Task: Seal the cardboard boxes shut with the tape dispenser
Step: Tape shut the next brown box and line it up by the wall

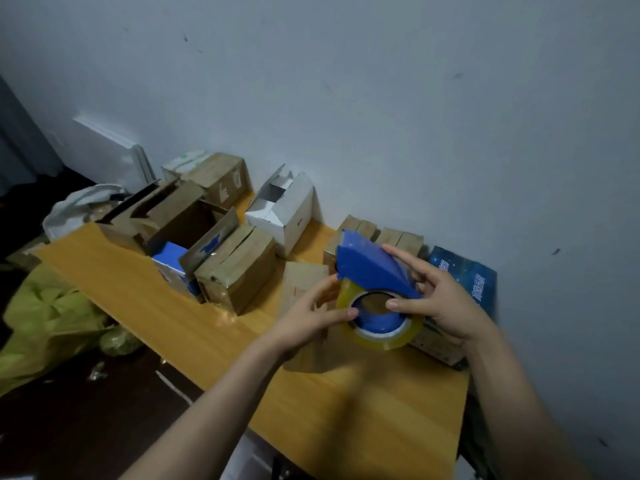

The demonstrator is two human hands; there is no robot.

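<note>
I hold a blue tape dispenser (369, 268) with a roll of clear yellowish tape (381, 336) above the wooden table (194, 327). My left hand (311, 315) pinches the roll's left edge with thumb and fingers. My right hand (438, 296) grips the dispenser from the right, thumb at the roll's core. A flat brown cardboard box (301, 282) lies under my left hand. A closed brown box (239, 268) stands to its left, with an open-flapped brown box (187, 223) behind it.
A white box (284, 209) with open flaps and more brown boxes (218, 178) stand along the wall. Two small brown boxes (384, 235) and a dark blue printed box (464, 275) lie behind the dispenser. Yellow plastic bags (45, 320) sit on the floor at left.
</note>
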